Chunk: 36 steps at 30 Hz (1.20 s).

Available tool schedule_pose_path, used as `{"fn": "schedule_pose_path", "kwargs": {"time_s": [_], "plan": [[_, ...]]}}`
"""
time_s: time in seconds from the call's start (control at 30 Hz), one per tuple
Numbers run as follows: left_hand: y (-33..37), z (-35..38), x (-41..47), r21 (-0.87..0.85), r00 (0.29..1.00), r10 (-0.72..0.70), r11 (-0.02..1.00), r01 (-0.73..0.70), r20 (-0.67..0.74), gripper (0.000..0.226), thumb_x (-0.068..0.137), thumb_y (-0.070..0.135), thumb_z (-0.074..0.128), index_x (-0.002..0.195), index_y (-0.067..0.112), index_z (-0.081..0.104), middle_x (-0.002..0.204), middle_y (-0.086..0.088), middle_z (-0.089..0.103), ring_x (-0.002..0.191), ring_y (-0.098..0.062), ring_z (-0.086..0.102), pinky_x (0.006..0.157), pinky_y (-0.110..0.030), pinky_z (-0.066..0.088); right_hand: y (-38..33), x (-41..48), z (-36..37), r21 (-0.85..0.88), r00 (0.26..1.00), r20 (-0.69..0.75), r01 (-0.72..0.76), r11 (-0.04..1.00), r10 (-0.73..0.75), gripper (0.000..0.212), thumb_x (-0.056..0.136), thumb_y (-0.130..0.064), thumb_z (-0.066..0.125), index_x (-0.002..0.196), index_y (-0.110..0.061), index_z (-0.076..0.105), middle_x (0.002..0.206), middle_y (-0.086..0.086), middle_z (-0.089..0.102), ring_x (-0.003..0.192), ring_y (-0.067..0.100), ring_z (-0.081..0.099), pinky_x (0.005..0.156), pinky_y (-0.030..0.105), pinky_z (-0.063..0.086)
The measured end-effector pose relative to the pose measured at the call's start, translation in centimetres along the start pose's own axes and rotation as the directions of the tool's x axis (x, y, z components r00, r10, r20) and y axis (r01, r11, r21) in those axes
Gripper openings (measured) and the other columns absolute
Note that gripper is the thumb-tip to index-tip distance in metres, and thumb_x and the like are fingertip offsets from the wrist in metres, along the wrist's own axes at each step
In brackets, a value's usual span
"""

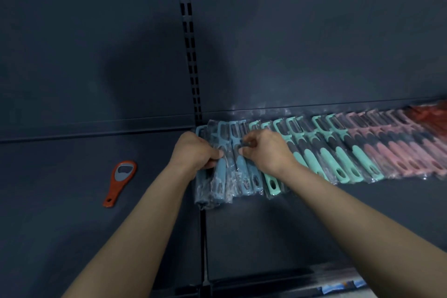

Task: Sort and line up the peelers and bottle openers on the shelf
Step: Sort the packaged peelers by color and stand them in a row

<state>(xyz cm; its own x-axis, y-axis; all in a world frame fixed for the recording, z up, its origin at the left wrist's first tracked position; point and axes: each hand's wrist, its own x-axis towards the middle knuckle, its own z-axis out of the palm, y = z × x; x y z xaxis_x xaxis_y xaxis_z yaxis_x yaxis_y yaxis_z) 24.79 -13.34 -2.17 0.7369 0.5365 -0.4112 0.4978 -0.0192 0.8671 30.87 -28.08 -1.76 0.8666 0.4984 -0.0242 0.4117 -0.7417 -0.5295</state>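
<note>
A long row of bagged peelers lies on the dark shelf (266, 220): blue ones (238, 169) at the left end, mint-green ones (338, 152) in the middle, pink ones (396, 150) further right, red ones (428, 113) at the far right. My left hand (193, 152) grips the blue peelers at the row's left end, fingers curled round them. My right hand (266, 150) pinches a blue peeler beside it, where blue meets green. An orange bottle opener (119, 182) with a grey metal head lies alone on the left shelf section.
A slotted upright post (189, 43) splits the dark back wall, and a seam (202, 237) divides the shelf below it. Blue packaging (343, 286) shows at the lower shelf edge, bottom right.
</note>
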Motion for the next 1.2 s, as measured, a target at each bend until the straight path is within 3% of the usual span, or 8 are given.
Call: {"fn": "schedule_pose_path", "kwargs": {"time_s": [0.13, 0.23, 0.33, 0.47, 0.67, 0.93, 1.1, 1.2], "plan": [[-0.2, 0.2, 0.4, 0.005, 0.998, 0.025, 1.0, -0.025, -0.053, 0.026, 0.069, -0.005, 0.077, 0.064, 0.007, 0.055, 0.065, -0.007, 0.063, 0.044, -0.012, 0.063, 0.05, -0.025, 0.055, 0.2, -0.2, 0.3, 0.003, 0.999, 0.001, 0.033, 0.999, -0.033, 0.029, 0.087, -0.028, 0.066, 0.109, -0.01, 0.066, 0.102, 0.01, 0.069, 0.093, 0.026, 0.063, 0.084, 0.033, 0.051], [-0.5, 0.0, 0.5, -0.004, 0.995, 0.049, 0.999, -0.05, -0.087, 0.027, 0.071, -0.007, 0.075, 0.064, 0.007, 0.054, 0.068, -0.008, 0.061, 0.041, -0.009, 0.062, 0.05, -0.025, 0.055, 0.3, -0.2, 0.5, -0.017, 0.999, -0.003, 0.048, 0.999, -0.048, 0.029, 0.087, -0.029, 0.065, 0.108, -0.009, 0.067, 0.099, 0.011, 0.07, 0.091, 0.027, 0.063, 0.082, 0.034, 0.052], [-0.7, -0.1, 0.7, -0.028, 0.992, 0.062, 0.997, -0.065, -0.107, 0.026, 0.071, -0.008, 0.074, 0.066, 0.008, 0.054, 0.071, -0.008, 0.06, 0.04, -0.008, 0.061, 0.048, -0.024, 0.055, 0.4, -0.1, 0.6, -0.012, 0.999, 0.0, 0.052, 0.999, -0.052, 0.036, 0.087, -0.029, 0.064, 0.12, -0.013, 0.062, 0.104, 0.009, 0.069, 0.096, 0.026, 0.063, 0.085, 0.032, 0.051], [-0.8, 0.2, 1.0, -0.015, 0.994, 0.084, 0.996, -0.086, -0.064, 0.03, 0.071, -0.005, 0.075, 0.087, 0.014, 0.057, 0.087, -0.004, 0.059, 0.045, -0.011, 0.064, 0.049, -0.024, 0.054, 0.4, -0.1, 0.7, -0.022, 0.997, 0.023, 0.071, 0.997, -0.071, 0.043, 0.089, -0.028, 0.062, 0.131, -0.022, 0.054, 0.113, 0.012, 0.065, 0.098, 0.026, 0.063, 0.091, 0.031, 0.049], [-0.9, 0.6, 1.4, 0.008, 0.996, 0.089, 0.996, -0.089, -0.002, 0.044, 0.074, -0.002, 0.07, 0.115, 0.011, 0.064, 0.087, -0.011, 0.068, 0.04, -0.012, 0.059, 0.051, -0.024, 0.051, 0.3, -0.1, 0.6, -0.096, 0.995, 0.023, 0.102, 0.99, -0.1, 0.031, 0.091, -0.026, 0.059, 0.121, -0.023, 0.064, 0.116, 0.013, 0.062, 0.102, 0.027, 0.061, 0.092, 0.03, 0.046], [-1.0, 1.3, 1.2, -0.005, 0.992, 0.112, 0.994, -0.112, -0.064, 0.043, 0.078, -0.002, 0.067, 0.12, 0.005, 0.061, 0.1, -0.015, 0.068, 0.043, -0.009, 0.063, 0.046, -0.016, 0.051, 0.1, -0.1, 0.6, -0.117, 0.995, 0.009, 0.102, 0.988, -0.102, 0.026, 0.092, -0.024, 0.056, 0.116, -0.021, 0.066, 0.114, 0.014, 0.063, 0.102, 0.028, 0.06, 0.092, 0.034, 0.048], [-1.3, 1.0, 0.6, -0.034, 0.99, 0.137, 0.99, -0.137, -0.02, 0.043, 0.08, 0.006, 0.072, 0.122, 0.006, 0.059, 0.093, -0.008, 0.068, 0.049, -0.009, 0.065, 0.054, -0.022, 0.057, 0.0, -0.2, 0.5, -0.134, 0.996, 0.008, 0.094, 0.986, -0.094, 0.025, 0.093, -0.024, 0.055, 0.112, -0.014, 0.067, 0.109, 0.016, 0.063, 0.101, 0.03, 0.059, 0.09, 0.035, 0.048], [-1.7, -0.2, 0.0, 0.048, 0.972, 0.217, 0.976, -0.213, -0.096, 0.037, 0.08, 0.018, 0.074, 0.114, 0.009, 0.063, 0.09, -0.006, 0.067, 0.05, -0.007, 0.064, 0.052, -0.023, 0.054, 0.2, -0.3, 0.4, -0.109, 0.997, -0.007, 0.069, 0.992, -0.07, 0.026, 0.093, -0.026, 0.055, 0.113, -0.013, 0.066, 0.101, 0.015, 0.067, 0.092, 0.03, 0.063, 0.086, 0.038, 0.051]]}}
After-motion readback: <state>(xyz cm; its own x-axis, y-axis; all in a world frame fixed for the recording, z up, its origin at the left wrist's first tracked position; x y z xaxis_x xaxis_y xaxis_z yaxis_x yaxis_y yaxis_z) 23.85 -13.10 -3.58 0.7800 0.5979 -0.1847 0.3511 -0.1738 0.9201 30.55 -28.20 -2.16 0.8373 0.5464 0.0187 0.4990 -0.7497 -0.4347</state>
